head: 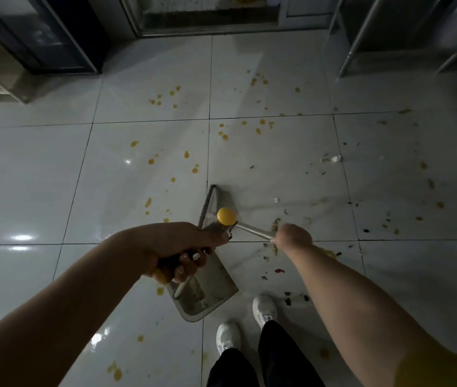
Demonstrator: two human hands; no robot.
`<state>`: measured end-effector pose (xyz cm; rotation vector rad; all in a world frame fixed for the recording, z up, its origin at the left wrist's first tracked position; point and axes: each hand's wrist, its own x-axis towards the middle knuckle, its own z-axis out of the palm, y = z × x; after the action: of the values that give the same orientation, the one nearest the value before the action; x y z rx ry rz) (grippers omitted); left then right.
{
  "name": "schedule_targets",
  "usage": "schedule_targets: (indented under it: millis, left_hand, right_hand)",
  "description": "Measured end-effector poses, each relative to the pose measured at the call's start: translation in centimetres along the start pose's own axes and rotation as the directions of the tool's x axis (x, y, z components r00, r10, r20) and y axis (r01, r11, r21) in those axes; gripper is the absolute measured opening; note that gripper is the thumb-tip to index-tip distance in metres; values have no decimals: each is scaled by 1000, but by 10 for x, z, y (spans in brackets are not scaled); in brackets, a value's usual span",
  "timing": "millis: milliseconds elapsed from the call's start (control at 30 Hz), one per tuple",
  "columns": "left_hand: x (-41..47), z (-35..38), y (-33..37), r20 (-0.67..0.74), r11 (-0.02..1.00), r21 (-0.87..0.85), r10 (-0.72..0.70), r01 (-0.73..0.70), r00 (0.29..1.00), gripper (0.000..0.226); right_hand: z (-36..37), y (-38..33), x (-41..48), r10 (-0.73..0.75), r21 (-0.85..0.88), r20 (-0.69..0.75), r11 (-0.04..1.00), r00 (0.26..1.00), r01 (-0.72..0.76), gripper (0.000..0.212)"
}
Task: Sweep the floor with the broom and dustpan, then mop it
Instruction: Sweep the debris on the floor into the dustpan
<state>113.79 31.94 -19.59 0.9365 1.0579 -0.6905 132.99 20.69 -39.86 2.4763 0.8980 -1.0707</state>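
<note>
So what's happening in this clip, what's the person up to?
A person is sweeping a dirty tiled floor. The left hand grips the handle of a grey dustpan resting on the floor by their white shoes. The right hand holds a metal broom handle with a yellow end cap. Yellow splatters and dark debris still lie across the tiles, so sweeping is unfinished. No mop is in view.

Open floor (40,169) lies to my left and ahead. The dustpan (207,289) sits just before my shoes (263,307). A cabinet (34,37) blocks the far left corner, metal legs (352,51) the far right.
</note>
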Motion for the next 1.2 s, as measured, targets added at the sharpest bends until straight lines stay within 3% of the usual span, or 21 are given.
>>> schedule_targets:
  millis: [400,633,767,933,1200]
  left_hand:
    - [11,29,35,12,997,76,13,-14,1000,37]
    - [11,41,71,15,992,126,16,-18,1000,36]
    - [9,44,95,-25,990,136,29,-25,999,35]
    - [0,40,124,-45,987,145,71,-63,996,37]
    - [12,1,162,34,991,119,56,-59,998,33]
  right_hand:
    - [4,166,-13,327,29,115,943,938,-332,35]
    - [-11,208,-28,361,-37,55,932,931,-360,31]
    - [-39,223,-23,343,54,22,937,939,-344,43]
    - [-64,210,-4,309,227,29,924,951,-307,49]
    - [-86,102,48,145,453,123,872,982,-185,35]
